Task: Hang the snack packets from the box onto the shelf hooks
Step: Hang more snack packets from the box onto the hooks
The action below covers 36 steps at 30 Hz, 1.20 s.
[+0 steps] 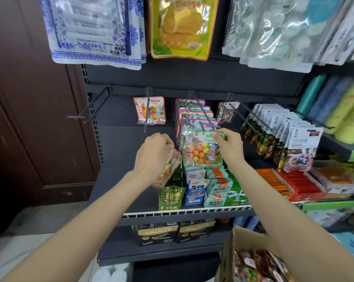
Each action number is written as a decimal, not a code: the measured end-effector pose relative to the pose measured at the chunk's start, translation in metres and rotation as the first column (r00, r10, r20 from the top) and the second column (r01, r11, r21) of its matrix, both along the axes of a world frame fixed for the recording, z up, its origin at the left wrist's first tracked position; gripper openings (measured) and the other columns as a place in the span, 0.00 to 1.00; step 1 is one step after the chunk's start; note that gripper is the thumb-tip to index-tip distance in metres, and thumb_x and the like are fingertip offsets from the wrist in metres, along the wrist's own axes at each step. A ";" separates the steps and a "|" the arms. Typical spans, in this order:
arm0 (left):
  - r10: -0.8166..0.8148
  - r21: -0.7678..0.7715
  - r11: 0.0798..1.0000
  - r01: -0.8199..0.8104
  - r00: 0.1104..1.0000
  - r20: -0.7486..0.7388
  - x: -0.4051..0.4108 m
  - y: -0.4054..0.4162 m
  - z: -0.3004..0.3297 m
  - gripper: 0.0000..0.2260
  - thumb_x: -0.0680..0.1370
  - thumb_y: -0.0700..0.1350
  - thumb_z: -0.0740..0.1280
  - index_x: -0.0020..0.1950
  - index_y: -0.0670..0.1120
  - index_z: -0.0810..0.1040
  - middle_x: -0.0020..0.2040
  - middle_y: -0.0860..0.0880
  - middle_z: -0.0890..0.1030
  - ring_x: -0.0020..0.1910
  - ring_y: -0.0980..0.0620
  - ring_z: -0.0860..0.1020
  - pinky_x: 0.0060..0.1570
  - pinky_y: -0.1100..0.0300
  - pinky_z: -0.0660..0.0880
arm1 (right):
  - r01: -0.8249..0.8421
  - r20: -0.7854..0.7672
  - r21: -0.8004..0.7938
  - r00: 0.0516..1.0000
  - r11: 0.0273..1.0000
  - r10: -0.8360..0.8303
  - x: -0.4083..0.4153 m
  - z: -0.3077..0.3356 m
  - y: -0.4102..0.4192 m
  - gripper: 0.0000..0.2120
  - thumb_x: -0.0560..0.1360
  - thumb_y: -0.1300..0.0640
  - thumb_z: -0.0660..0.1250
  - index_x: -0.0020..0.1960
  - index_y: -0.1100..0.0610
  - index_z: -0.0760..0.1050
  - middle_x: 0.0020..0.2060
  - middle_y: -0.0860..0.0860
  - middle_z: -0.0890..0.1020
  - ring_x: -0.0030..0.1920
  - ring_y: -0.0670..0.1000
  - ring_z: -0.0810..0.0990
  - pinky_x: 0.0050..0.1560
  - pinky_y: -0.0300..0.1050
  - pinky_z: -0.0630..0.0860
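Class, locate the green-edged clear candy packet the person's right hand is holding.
In the head view, the green-edged clear candy packet sits centre frame, pinched at its top by the right hand, just below the tip of the dark metal hook.

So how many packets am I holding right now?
2. The right hand pinches the green-edged candy packet at the tip of the middle hook; the left hand grips an orange-edged candy packet lower left of it.

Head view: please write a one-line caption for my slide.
Right hand hangs a candy packet on a hook; left hand holds another packet.
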<state>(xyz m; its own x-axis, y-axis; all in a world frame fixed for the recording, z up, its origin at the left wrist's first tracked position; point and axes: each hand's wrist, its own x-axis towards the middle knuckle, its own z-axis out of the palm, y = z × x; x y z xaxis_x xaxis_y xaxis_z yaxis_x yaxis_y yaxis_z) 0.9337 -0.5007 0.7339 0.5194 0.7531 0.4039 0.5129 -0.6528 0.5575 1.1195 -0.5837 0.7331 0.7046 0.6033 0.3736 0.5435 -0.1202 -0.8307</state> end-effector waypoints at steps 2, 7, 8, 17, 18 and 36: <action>-0.012 0.002 1.000 0.012 1.000 0.005 0.002 0.000 0.001 0.08 0.79 0.39 0.61 0.48 0.44 0.80 0.48 0.48 0.79 0.47 0.48 0.77 0.47 0.49 0.76 | 0.034 0.072 0.013 0.997 0.999 -0.034 0.001 -0.002 0.001 0.08 0.77 0.56 0.65 0.50 0.58 0.81 0.41 0.49 0.80 0.40 0.43 0.74 0.36 0.28 0.66; -0.035 0.022 0.999 0.035 0.999 -0.008 0.007 -0.004 0.004 0.08 0.79 0.39 0.61 0.49 0.44 0.80 0.48 0.49 0.78 0.46 0.49 0.77 0.45 0.51 0.76 | 0.088 0.209 0.028 0.974 0.996 -0.092 0.005 -0.005 -0.001 0.09 0.78 0.54 0.64 0.52 0.57 0.80 0.46 0.52 0.82 0.47 0.50 0.78 0.41 0.38 0.67; -0.029 0.032 0.999 0.030 0.999 -0.017 0.008 -0.004 0.004 0.08 0.79 0.39 0.61 0.49 0.44 0.80 0.47 0.50 0.78 0.46 0.49 0.77 0.44 0.52 0.76 | 0.102 0.248 0.011 0.964 0.995 -0.101 0.005 -0.004 0.000 0.10 0.78 0.54 0.64 0.53 0.58 0.80 0.48 0.53 0.82 0.48 0.51 0.78 0.42 0.40 0.66; 0.001 0.034 0.999 0.000 1.000 -0.026 0.015 -0.003 0.005 0.07 0.79 0.40 0.62 0.49 0.45 0.80 0.47 0.50 0.79 0.46 0.49 0.77 0.43 0.52 0.76 | 0.163 0.375 -0.001 0.915 0.987 -0.151 0.009 -0.004 0.001 0.10 0.76 0.55 0.66 0.53 0.58 0.81 0.47 0.55 0.82 0.47 0.54 0.79 0.41 0.41 0.66; -0.002 0.033 0.999 0.003 1.000 -0.029 0.016 -0.004 0.006 0.08 0.79 0.40 0.62 0.49 0.45 0.80 0.48 0.49 0.79 0.46 0.49 0.77 0.44 0.52 0.76 | 0.177 0.379 -0.008 0.911 0.984 -0.161 0.009 -0.004 0.003 0.10 0.76 0.55 0.66 0.53 0.58 0.81 0.46 0.55 0.81 0.46 0.54 0.79 0.40 0.41 0.65; -0.209 0.019 0.978 0.209 0.978 -0.023 0.016 0.003 0.014 0.05 0.78 0.42 0.66 0.47 0.45 0.82 0.44 0.53 0.78 0.43 0.57 0.75 0.46 0.62 0.73 | -0.094 0.322 -0.029 0.941 0.995 0.099 -0.016 -0.041 -0.009 0.03 0.76 0.59 0.64 0.50 0.56 0.75 0.49 0.48 0.73 0.53 0.50 0.74 0.48 0.43 0.70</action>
<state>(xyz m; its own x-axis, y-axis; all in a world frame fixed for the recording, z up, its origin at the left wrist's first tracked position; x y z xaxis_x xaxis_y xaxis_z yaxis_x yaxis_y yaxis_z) 0.9495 -0.4976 0.7480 0.6726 0.6185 0.4063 0.3751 -0.7582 0.5333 1.1039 -0.5931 0.6919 0.4854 0.6691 0.5628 0.7919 -0.0636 -0.6073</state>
